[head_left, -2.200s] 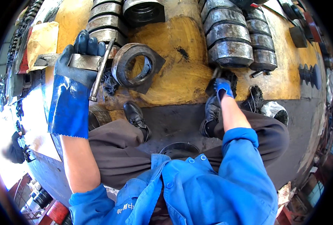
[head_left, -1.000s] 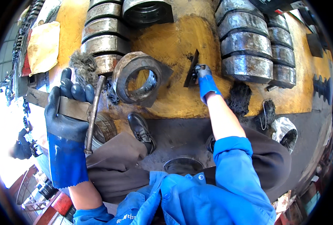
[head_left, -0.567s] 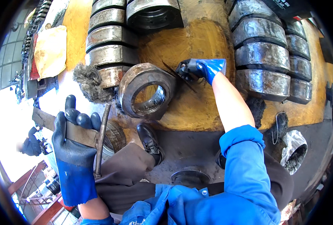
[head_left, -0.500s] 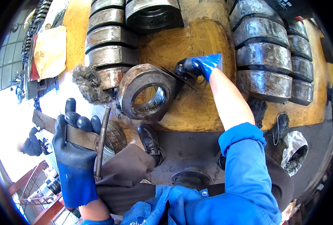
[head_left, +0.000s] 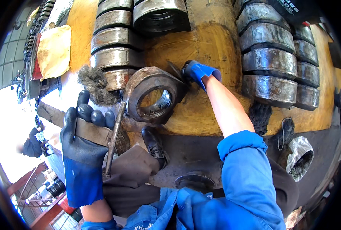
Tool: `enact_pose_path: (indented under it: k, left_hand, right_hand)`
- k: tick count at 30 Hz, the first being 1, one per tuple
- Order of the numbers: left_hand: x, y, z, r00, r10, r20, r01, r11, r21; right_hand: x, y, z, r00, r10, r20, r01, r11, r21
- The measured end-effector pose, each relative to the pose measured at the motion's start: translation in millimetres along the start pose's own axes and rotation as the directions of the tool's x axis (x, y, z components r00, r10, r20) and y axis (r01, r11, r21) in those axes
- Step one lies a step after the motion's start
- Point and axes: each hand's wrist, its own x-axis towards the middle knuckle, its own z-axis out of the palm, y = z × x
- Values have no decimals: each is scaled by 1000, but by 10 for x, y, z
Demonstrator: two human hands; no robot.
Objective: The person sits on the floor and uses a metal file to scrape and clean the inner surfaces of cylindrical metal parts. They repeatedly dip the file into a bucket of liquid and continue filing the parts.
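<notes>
My left hand [head_left: 86, 147], in a blue and black glove, is closed around a flat worn metal bar [head_left: 91, 132]. A threaded steel rod [head_left: 114, 143] stands crosswise at the bar's right end. Ahead of me a heavy metal ring [head_left: 137, 82] with a flat-sided outer shape and a round bore rests on the worktable. At its right side is my gloved right hand [head_left: 198, 74], fingers curled and mostly hidden by the glove's back. A thin dark flat piece [head_left: 174, 70] sticks out from these fingers by the ring's edge; its kind is unclear.
Similar metal blocks stand in rows at left [head_left: 118, 57] and right [head_left: 269, 63] on the yellow-brown table [head_left: 201, 111]. Grey metal wool [head_left: 95, 84] lies left of the ring. A plastic-wrapped round item [head_left: 299, 159] is at lower right. Another person [head_left: 34, 143] is at far left.
My right hand has shifted slightly toward me and left, and the thin piece now slants more steeply. My left hand has moved a little right and up with the bar.
</notes>
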Motion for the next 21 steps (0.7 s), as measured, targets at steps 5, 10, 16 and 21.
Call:
enact_pose_path:
  k: [5, 10, 16, 21]
  left_hand:
    - [-47, 19, 7, 998, -51, 39, 52, 998, -45]
    - [-20, -21, -138, 992, -14, 125, 25, 996, -85]
    - [-109, 21, -126, 994, 9, 107, 5, 992, -122]
    - [-197, 66, -140, 993, 25, 113, -10, 991, -136]
  right_hand:
    - [379, 700, 489, 934, 125, -335, 10, 928, 373]
    - [153, 739, 625, 854, 401, -331, -134, 785, 605]
    - [-203, 729, 735, 741, 591, -318, -6, 480, 877]
    - [-464, 473, 676, 760, 618, -198, 100, 191, 977]
